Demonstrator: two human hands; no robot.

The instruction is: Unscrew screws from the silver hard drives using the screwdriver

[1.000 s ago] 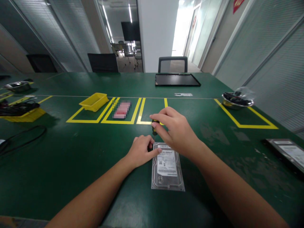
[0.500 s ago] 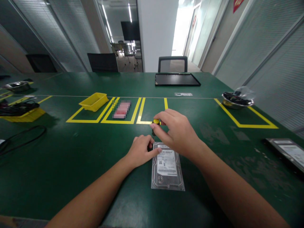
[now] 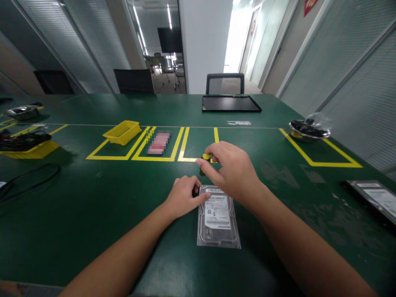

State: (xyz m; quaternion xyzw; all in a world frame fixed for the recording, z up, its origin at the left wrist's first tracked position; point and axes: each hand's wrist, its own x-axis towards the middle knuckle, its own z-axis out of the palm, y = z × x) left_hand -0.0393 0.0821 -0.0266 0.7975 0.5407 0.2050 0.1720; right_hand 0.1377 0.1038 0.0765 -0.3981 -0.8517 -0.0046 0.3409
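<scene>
A silver hard drive with a white label lies flat on the green table in front of me. My left hand grips its far left edge, thumb on the top face and the other fingers curled by the corner. Thumb and fingers of my right hand close around a short screwdriver with a yellow-topped dark handle. It stands nearly upright, its thin shaft pointing down at the drive's far left corner. Where the tip meets the drive is too small to make out.
Beyond my hands are a yellow tray, a blurred-out pink item and a dark flat panel. A metal bowl of dark parts and another hard drive are on the right. Cables fill a yellow bin at left.
The fingers and thumb of my right hand have shifted a little on the screwdriver, whose handle top has moved slightly right. My left hand and the hard drive have stayed put.
</scene>
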